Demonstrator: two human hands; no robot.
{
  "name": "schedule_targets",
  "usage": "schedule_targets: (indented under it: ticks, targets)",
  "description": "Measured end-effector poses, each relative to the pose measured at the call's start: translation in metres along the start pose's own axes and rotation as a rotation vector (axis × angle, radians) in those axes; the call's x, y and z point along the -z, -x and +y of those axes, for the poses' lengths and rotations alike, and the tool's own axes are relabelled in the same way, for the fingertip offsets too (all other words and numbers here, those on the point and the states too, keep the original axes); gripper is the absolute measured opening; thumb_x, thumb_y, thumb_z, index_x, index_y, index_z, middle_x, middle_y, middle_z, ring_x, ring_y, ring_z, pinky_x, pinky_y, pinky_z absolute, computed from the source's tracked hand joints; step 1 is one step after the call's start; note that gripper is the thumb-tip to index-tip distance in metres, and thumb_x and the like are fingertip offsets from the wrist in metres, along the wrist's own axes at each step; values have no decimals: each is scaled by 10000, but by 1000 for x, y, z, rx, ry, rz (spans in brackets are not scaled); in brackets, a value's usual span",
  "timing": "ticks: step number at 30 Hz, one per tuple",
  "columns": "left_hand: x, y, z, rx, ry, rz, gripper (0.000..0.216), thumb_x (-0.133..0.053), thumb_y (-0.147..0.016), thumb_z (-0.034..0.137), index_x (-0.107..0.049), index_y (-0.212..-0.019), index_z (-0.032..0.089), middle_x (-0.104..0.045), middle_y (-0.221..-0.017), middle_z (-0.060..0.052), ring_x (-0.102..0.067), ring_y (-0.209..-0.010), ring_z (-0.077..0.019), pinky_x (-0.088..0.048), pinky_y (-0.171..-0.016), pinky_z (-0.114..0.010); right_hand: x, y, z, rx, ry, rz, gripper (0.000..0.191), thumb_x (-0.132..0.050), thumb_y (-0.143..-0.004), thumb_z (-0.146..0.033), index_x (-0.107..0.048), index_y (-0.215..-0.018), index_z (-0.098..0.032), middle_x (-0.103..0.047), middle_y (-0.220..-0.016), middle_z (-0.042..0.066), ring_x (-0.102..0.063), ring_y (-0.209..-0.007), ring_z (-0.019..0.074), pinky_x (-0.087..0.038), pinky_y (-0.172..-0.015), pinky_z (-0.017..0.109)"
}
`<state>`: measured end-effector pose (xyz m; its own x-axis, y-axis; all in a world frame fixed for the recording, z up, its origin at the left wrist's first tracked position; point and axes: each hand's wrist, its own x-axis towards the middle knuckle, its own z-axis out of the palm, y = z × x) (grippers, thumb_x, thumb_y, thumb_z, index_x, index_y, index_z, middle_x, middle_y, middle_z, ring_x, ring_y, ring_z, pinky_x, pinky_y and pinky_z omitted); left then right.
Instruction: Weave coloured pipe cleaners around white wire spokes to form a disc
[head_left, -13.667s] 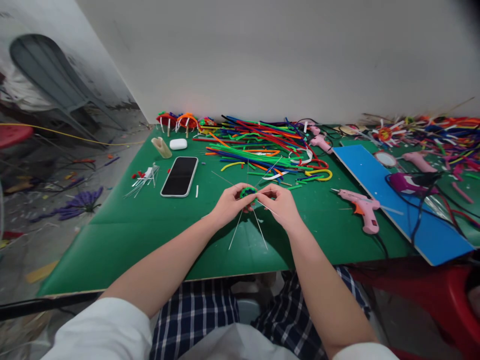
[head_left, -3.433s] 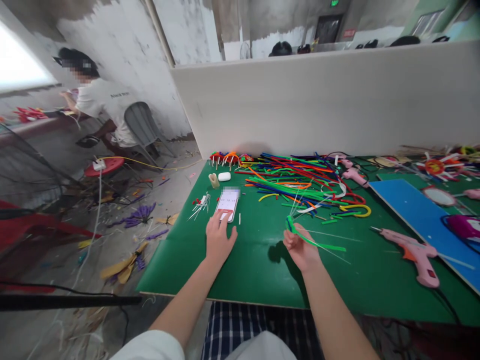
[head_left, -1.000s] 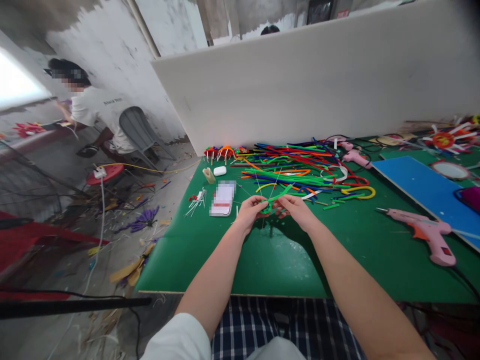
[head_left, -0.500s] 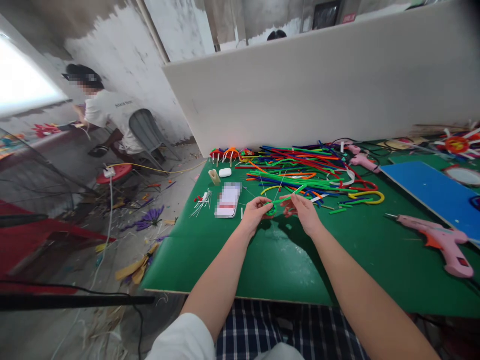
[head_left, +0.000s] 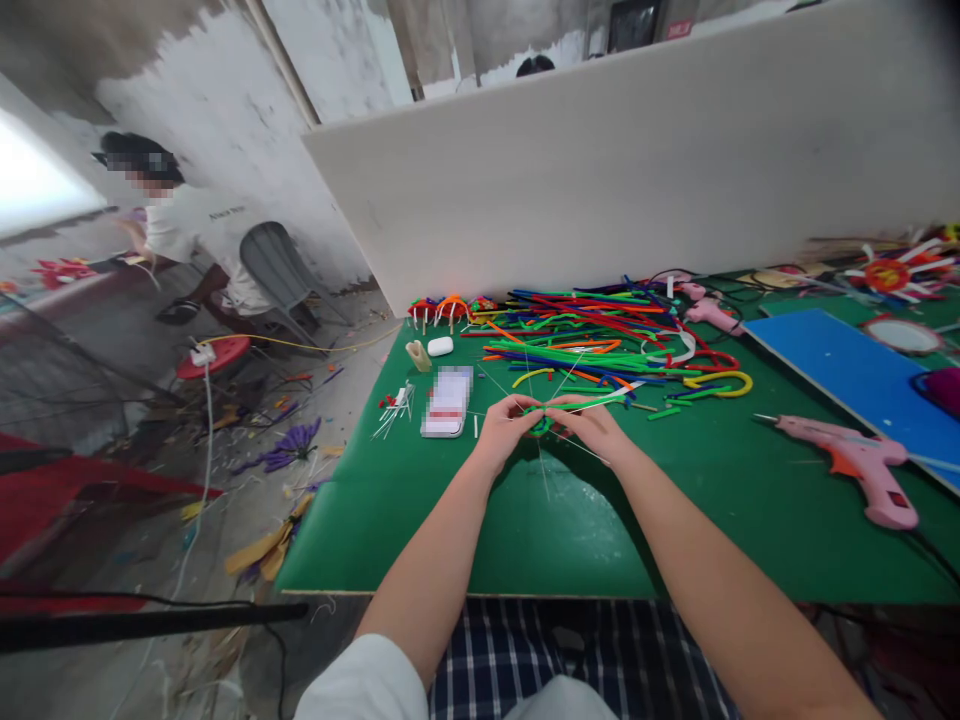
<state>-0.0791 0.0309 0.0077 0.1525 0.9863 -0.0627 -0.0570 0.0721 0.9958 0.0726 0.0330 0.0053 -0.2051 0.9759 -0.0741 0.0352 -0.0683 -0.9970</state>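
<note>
At far left, a co-worker (head_left: 204, 225) in a white top sits on a grey chair (head_left: 274, 268). Nearer, a red stool (head_left: 231, 347) bears a white power socket (head_left: 202, 353), and a purple fan-shaped bundle (head_left: 291, 438) lies on the floor. Near the left edge of the green counter (head_left: 382, 540) lies a sheaf of thin pale sticks (head_left: 394, 412) with red bits among them; beside it is a phone (head_left: 450, 395), its lit screen partly blurred. Just behind the phone are a short tan tube (head_left: 418, 356) and a white rounded case (head_left: 440, 346). The left hand (head_left: 499, 430), to the right of the phone, has its fingers pinched on a small green ring (head_left: 541, 425), held above the counter between the two hands; thin pale rods radiate from it. The right hand (head_left: 592, 432) has its fingers in a narrow pinch, holding a green strand (head_left: 592, 402) that runs rightward from the ring. Behind both hands spreads a heap of coloured fuzzy stems (head_left: 585, 318). Farther right, a pink glue gun (head_left: 851, 455) lies with its nozzle pointing left, near a blue board (head_left: 847, 375); beyond the board lies a round white disc (head_left: 902, 336) with a reddish rim
</note>
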Motion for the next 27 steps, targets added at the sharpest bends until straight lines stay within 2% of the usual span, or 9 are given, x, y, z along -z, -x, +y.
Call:
schedule_targets:
  ticks: [5,11,16,22,27]
  targets:
    - [1,-3,-2,-35,-78,1,309,-674,-572,327,-589,-804,142,-561,-660,10,-462,-508,-52,-404,-494,-186,-1,0,-1,-1,-15,37,303,-619,-602,-406,-638,-805,-181,-587,-647,19,-547,-622,138,-466,-523,247]
    - [1,-3,-4,-79,-137,-5,284,-663,-586,289,-570,-819,157,-558,-716,8,-456,-528,-46,-408,-505,-180,0,0,-3,35,30,19,292,-610,-612,-368,-656,-840,-191,-618,-722,27,-548,-636,129,-463,-539,241]
    - [0,-3,-8,-25,-80,3,319,-662,-588,328,-534,-828,160,-543,-645,21,-506,-546,-71,-426,-494,-189,1,-1,-1,66,77,70,278,-600,-619,-371,-664,-808,-178,-622,-696,29,-546,-614,129,-460,-529,243]
    - [-2,-3,-9,117,-62,44,333,-696,-539,357,-547,-738,135,-543,-567,13,-521,-528,-87,-429,-471,-196,1,1,-2,77,203,68,277,-579,-635,-386,-663,-780,-166,-621,-695,34,-538,-595,132,-464,-521,253]
    - [-1,-5,-9,76,-55,42,337,-697,-530,371,-544,-712,132,-531,-562,20,-516,-520,-86,-436,-453,-200,1,0,-1,69,190,92,282,-585,-633,-399,-658,-777,-168,-631,-743,43,-552,-620,141,-474,-539,257]
